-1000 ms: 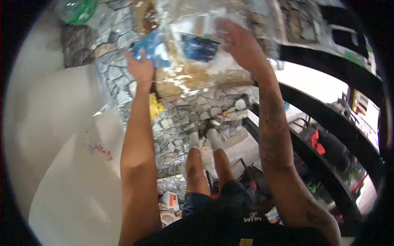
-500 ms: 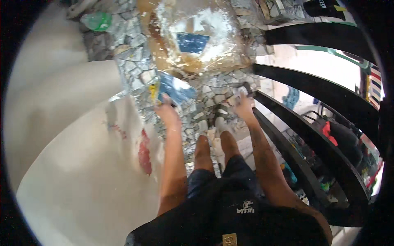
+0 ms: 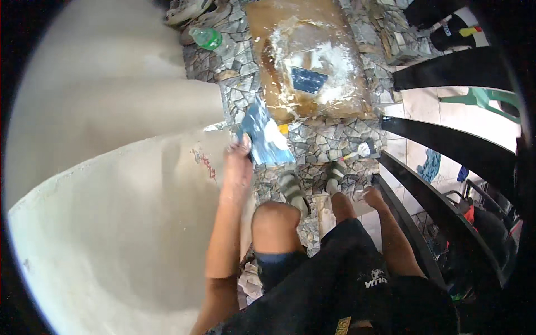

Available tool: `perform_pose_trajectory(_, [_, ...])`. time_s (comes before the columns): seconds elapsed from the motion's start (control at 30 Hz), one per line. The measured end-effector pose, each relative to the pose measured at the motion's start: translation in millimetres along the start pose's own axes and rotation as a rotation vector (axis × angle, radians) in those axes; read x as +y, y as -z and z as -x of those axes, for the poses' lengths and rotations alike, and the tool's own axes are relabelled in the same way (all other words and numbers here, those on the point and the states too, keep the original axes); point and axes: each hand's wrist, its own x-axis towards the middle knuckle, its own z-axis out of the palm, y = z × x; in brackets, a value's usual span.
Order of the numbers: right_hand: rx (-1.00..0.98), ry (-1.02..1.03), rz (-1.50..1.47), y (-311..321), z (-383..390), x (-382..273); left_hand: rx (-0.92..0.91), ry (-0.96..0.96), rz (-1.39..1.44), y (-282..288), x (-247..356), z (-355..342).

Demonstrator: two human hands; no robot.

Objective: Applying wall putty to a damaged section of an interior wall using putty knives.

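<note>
My left hand [image 3: 240, 162] is closed on the edge of a flat blue sheet [image 3: 261, 134] smeared with white paste. The sheet is tilted beside the end of the cream wall [image 3: 139, 212]. Something small and yellow [image 3: 283, 129] shows at the sheet's right edge, its kind unclear. My right hand [image 3: 373, 196] is low by the dark railing, its fingers too blurred to read. Farther ahead on the stone floor lies a small tool [image 3: 363, 149] with a whitish head and a reddish handle tip. A second blue piece [image 3: 309, 80] rests on a paste-covered brown board [image 3: 273, 100].
Dark railing bars [image 3: 446, 134] run along my right. A green-tinted plastic bottle [image 3: 206, 38] and shoes [image 3: 190, 12] sit at the far left. My feet [image 3: 293, 190] stand on stone-patterned steps. A black container [image 3: 452, 32] is at the far right.
The view has shifted. My left hand has turned the blue sheet toward the wall end. My right hand has drawn back toward me, leaving the small tool on the floor.
</note>
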Motion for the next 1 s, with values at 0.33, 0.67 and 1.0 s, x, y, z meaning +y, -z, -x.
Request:
perform_pose_trajectory(0.33, [-0.015, 0.243, 0.152, 41.1, -23.7, -88.0, -0.168, 0.015, -0.15, 25.8, 24.2, -53.5])
perform_pose_trajectory(0.67, [0.436, 0.297, 0.357, 117.4, -175.3, -245.7, -0.225, 0.119, -0.091, 45.9, 1.9, -171.3])
perform_pose_trajectory(1.0, [0.329, 0.483, 0.638, 148.6, -338.1, -315.0, -0.251, 0.11, -0.091, 28.8, -16.2, -298.1])
